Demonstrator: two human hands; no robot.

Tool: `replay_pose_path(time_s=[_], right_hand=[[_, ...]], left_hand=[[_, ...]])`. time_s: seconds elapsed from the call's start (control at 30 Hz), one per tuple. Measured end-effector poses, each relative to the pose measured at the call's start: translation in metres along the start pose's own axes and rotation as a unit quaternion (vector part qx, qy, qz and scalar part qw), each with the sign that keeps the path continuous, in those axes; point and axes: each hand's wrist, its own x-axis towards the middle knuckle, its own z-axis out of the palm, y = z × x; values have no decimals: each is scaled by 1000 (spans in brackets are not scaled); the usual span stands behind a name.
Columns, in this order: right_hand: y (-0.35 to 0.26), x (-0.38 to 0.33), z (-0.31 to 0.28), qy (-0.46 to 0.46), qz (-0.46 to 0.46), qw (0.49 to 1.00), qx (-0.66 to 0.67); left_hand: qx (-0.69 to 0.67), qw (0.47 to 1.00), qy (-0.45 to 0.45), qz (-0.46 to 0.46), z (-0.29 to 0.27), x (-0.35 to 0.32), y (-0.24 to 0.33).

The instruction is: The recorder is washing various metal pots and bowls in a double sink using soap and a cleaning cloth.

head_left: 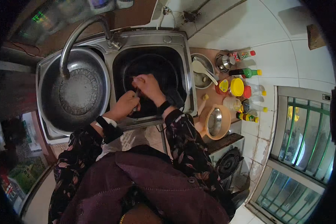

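At 11 o'clock, the sink bowl looks near-black inside silver-grey edges; at 9, the basin is silver with a mottled ring. Both sleeves, at 5 and 8, are black with pinkish leaf prints. At 6, the garment is dark plum. At 3, the tub is peach-orange, the window bars green; at 2, 1 jar lid is yellow.

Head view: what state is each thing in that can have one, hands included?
Left hand: closed around a slim grey object
Right hand: fingers bent; contents of its grip unclear
Tap: no stream visible
Metal basin: upright, under the spout; water cannot be told
White ladle: resting in the steel pot
Yellow-lidded jar: closed
Burner: no flame visible
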Motion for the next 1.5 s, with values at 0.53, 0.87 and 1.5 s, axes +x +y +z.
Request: replay_pose_path(time_s=[0.53, 0.87, 1.5], right_hand=[[186, -28, 22, -6, 135, 914, -382], [-35, -34, -7, 75, 23, 997, -11], [130, -38, -16, 6, 29, 954, -298]], left_hand=[[-97, 990, 34, -99, 15, -13, 22], [112, 992, 53, -17, -2, 19, -1], [266, 947, 150, 99, -46, -52, 6]])
